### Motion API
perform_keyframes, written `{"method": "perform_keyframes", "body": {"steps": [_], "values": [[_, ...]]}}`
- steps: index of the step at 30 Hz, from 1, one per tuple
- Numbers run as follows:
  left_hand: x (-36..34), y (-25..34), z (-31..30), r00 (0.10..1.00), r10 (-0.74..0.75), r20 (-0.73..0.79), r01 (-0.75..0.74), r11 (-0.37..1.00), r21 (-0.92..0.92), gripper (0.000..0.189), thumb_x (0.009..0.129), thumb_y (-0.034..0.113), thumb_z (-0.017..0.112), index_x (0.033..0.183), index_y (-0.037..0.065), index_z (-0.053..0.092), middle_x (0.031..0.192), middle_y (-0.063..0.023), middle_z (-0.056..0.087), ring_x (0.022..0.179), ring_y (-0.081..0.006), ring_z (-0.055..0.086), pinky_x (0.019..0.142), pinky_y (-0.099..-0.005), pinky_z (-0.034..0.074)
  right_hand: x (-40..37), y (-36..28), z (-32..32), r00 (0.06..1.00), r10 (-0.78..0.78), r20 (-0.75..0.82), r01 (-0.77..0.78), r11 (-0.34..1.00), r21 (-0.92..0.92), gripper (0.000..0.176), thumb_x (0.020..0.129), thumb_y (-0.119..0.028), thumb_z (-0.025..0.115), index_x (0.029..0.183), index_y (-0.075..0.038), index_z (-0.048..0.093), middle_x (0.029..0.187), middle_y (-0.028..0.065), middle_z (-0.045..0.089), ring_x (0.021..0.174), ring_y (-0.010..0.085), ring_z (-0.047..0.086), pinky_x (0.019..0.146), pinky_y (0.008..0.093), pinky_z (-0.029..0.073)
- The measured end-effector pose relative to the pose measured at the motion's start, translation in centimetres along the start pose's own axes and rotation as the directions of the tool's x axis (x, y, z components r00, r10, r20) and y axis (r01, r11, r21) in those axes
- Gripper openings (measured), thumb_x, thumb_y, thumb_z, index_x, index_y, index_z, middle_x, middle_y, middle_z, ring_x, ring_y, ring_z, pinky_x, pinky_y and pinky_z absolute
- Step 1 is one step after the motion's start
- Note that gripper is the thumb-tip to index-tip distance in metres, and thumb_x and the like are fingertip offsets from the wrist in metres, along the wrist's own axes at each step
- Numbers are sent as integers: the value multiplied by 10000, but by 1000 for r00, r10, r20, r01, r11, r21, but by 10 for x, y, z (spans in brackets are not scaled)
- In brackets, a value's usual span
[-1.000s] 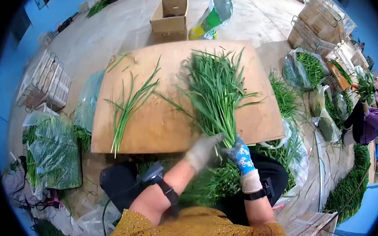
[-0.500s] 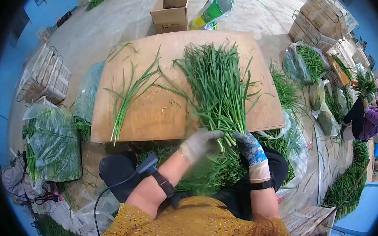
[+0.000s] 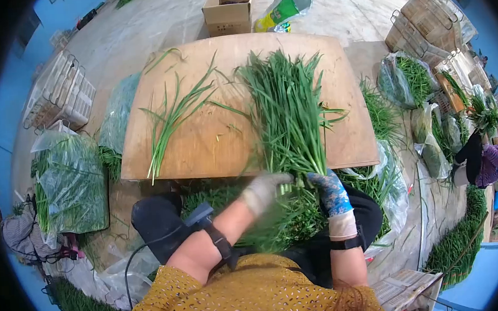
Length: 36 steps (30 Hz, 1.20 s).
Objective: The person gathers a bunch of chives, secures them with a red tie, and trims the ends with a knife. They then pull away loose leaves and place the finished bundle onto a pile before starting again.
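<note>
A thick bunch of long, flat-leaved green stalks (image 3: pixel 290 112) lies on a wooden board, leaves pointing away and cut ends over the near edge. My right hand (image 3: pixel 331 193), in a blue patterned glove, is closed around the lower right of the bunch. Beside it, my left hand (image 3: pixel 261 194), in a pale glove, has its fingers closed at the stem ends; motion blurs it. Farther left on the board rests a smaller group of loose stalks (image 3: pixel 169 123). Below both hands, a heap of green trimmings (image 3: pixel 299 218) lies between the knees.
The wooden board (image 3: pixel 202 153) spans the space in front. Beyond it stand a cardboard box (image 3: pixel 228 19) and a green-yellow bag (image 3: pixel 285 8). Plastic-bagged greens (image 3: pixel 72 185) sit at left, more bagged greens (image 3: pixel 408 81) at right. Crates (image 3: pixel 424 22) are stacked behind. A person (image 3: pixel 492 164) is at far right.
The bunch's stem ends have drawn slightly nearer and its leaves lie straighter. My left hand has shifted a little, still blurred at the stem ends. My right hand keeps its hold.
</note>
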<state>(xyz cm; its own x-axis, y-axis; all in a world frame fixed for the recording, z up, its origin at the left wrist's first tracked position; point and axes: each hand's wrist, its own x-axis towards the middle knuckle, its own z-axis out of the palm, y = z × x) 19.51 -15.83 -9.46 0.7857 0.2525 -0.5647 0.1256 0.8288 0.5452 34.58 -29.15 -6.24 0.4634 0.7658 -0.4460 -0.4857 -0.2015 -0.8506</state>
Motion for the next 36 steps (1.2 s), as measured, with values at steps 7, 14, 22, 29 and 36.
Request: {"method": "perform_keyframes", "body": {"steps": [7,14,22,29,36], "values": [[-11,3,-18,996,-65,66,71,993,-93,234,804,60,615,1017,-36,596,918,-149,653,823,-253,649,782,-427,554,0,6,-20,997,78,14,-75,989,-129,333,817,-110,634,1132,-26,564,910,27,625,752,117,576,669,228,468],[12,-22,13,997,-2,78,12,992,-126,154,808,46,580,946,-20,596,815,-129,620,755,-281,624,716,-457,548,-3,36,15,998,-62,22,63,996,-67,480,769,-78,725,1196,-33,510,1006,36,630,819,104,563,711,228,473],[-38,26,-31,999,-45,-27,44,998,-36,120,845,105,601,883,-6,575,733,-68,597,611,-169,586,615,-351,551,0,-28,-20,999,14,37,-15,999,31,254,775,-49,651,1020,-3,604,837,61,640,694,135,594,597,244,470],[-71,42,-105,997,-4,76,47,818,-574,285,854,106,616,1064,-28,478,813,-55,538,610,-115,523,589,-319,496,47,-94,-72,992,17,126,-86,822,563,203,863,-117,611,1003,22,564,845,107,605,673,179,582,573,293,471],[-94,51,-63,980,154,124,-36,755,-655,363,883,169,611,1142,-9,430,837,2,445,604,-68,452,586,-255,431,96,-16,-90,977,202,72,-207,808,552,258,862,-104,624,1092,2,574,979,141,629,834,244,618,666,337,523]]}}
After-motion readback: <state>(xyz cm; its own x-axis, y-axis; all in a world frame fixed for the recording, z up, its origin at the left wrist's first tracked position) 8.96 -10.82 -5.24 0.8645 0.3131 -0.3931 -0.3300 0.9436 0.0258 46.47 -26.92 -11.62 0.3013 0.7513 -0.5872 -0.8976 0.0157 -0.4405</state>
